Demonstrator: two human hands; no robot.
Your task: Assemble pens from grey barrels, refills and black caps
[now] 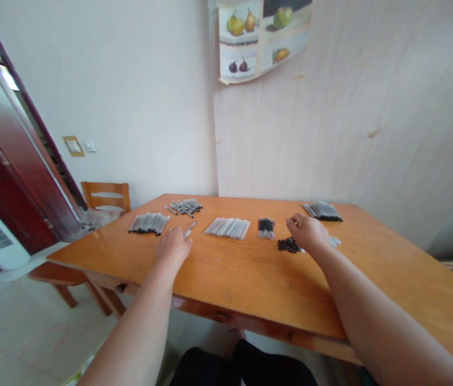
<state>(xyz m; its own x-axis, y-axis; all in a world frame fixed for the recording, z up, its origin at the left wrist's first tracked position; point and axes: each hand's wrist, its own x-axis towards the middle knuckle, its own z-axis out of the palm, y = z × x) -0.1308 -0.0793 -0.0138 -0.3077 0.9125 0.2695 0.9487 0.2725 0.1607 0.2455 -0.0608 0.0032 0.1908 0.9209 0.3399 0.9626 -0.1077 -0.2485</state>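
My left hand is closed on a slim pen that sticks up past its fingers. Left of it lies a bundle of whitish pens with black ends. My right hand hovers above a small heap of black pen caps, fingers pinched together; whatever they hold, if anything, is too small to make out. Between the hands, a row of clear pen barrels and a smaller bundle of black-and-white refills lie on the table. Small whitish pieces show just beyond my right wrist.
The wooden table stands against the wall. Loose pens lie at its back left, and another black-ended pen bundle at the back right. A wooden chair with a plastic bag stands at the left.
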